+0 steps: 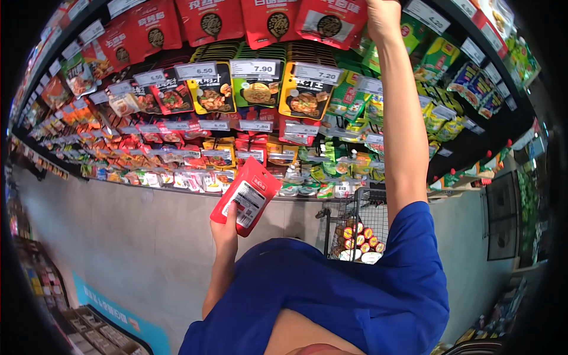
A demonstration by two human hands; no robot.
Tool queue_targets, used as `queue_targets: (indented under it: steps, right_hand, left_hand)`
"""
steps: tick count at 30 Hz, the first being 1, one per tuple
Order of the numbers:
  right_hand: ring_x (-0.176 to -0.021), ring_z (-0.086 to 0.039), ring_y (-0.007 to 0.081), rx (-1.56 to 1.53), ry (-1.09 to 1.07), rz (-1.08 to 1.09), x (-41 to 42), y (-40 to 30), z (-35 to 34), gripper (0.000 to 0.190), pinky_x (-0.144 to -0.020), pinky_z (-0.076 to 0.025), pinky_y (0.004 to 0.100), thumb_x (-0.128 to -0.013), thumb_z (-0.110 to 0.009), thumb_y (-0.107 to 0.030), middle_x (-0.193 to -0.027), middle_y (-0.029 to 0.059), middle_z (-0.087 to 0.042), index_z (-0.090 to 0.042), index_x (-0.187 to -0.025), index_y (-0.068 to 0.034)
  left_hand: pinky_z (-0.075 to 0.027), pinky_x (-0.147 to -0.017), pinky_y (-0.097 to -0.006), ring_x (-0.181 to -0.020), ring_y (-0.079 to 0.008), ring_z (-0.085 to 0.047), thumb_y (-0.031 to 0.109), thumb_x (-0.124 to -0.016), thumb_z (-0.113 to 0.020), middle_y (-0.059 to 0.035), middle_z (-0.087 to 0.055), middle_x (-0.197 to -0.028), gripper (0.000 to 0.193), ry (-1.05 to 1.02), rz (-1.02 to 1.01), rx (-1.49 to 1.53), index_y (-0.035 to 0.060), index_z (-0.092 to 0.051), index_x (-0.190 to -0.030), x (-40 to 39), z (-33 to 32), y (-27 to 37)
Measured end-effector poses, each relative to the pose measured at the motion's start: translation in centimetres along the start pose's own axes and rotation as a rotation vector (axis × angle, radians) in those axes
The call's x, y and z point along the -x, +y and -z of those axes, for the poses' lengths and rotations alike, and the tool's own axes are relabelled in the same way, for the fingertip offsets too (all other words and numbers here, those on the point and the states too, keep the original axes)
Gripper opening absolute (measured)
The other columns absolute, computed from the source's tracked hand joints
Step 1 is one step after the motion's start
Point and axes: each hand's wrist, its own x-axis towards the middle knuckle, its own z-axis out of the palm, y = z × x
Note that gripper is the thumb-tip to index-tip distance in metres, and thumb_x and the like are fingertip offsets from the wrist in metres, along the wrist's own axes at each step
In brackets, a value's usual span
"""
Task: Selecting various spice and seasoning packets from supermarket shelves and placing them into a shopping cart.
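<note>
My left hand [225, 230] grips a red plastic pouch [259, 179] by its lower end, the thumb lying across the printed label. A white panel with writing and a printed code faces up. My right arm stretches forward to the top of the shelf rack, where my right hand [384, 18] is beside a red seasoning pouch [330, 24] in the upper row. The top edge of the view cuts off its fingers, so whether they hold anything is hidden. Below that row hang yellow-and-black sauce packets [307, 93] and a green-edged packet [258, 92].
A wire shopping cart [357, 204] holding several round-lidded containers [360, 239] stands right of my body, by the rack's foot. Price tags [255, 69] jut out along the shelf fronts. Grey floor [146, 230] lies to the left, with a display bin [95, 330] at lower left.
</note>
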Motion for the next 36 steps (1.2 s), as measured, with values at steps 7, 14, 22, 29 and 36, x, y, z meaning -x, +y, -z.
queue_targets:
  steps: [7,14,22,29,36]
  right_hand:
    - [-0.095,-0.064,0.0162,0.156,0.018,-0.011,1.0,0.2,-0.3,0.028,-0.083,-0.049,0.0313,-0.084,-0.070,-0.013,-0.104,0.0097,-0.071,-0.067,-0.110,-0.002]
    - [-0.108,-0.057,0.0347,1.088,0.160,0.438,3.7,3.4,0.9,0.045,-0.093,-0.043,0.0432,-0.082,-0.072,-0.024,-0.118,0.0254,-0.058,-0.061,-0.113,0.006]
    - [-0.135,-0.041,0.0298,0.130,-0.588,-0.224,30.9,-3.6,-9.4,0.054,-0.109,-0.036,0.0425,-0.087,-0.069,-0.021,-0.142,0.0168,-0.047,-0.051,-0.134,-0.003]
    - [-0.116,-0.060,0.0225,-0.815,-0.445,-1.116,37.8,-2.2,-13.7,0.037,-0.100,-0.049,0.0381,-0.100,-0.054,-0.014,-0.127,0.0125,-0.061,-0.048,-0.133,0.002]
    - [-0.114,-0.061,0.0232,-0.927,-0.438,-1.151,38.2,-3.2,-15.9,0.036,-0.099,-0.050,0.0383,-0.099,-0.053,-0.011,-0.127,0.0151,-0.060,-0.048,-0.131,0.003]
  left_hand:
    - [-0.049,-0.084,-0.0284,-0.099,-0.0129,-0.061,0.021,-0.100,-0.056,-0.0080,-0.067,-0.106,0.032,0.033,-0.003,0.043,-0.0042,-0.060,-0.119,0.5,0.4,0.3]
    - [-0.049,-0.097,-0.0380,-0.115,-0.0219,-0.059,0.022,-0.103,-0.050,-0.0127,-0.059,-0.126,0.040,-0.021,0.033,0.653,0.0002,-0.045,-0.136,-1.7,0.1,3.2]
    - [-0.050,-0.093,-0.0339,-0.115,-0.0185,-0.059,0.029,-0.103,-0.049,-0.0120,-0.059,-0.127,0.044,0.152,-0.134,0.516,-0.0006,-0.046,-0.135,-1.2,0.4,5.0]
    - [-0.032,-0.111,-0.0480,-0.133,-0.0347,-0.044,0.010,-0.088,-0.064,-0.0207,-0.042,-0.147,0.053,-0.115,-0.730,-0.634,0.0028,-0.047,-0.139,0.3,4.5,5.5]
    - [-0.043,-0.100,-0.0316,-0.117,-0.0170,-0.055,0.006,-0.095,-0.060,-0.0109,-0.060,-0.126,0.036,0.173,-0.303,0.119,-0.0016,-0.053,-0.129,0.2,8.6,3.7]
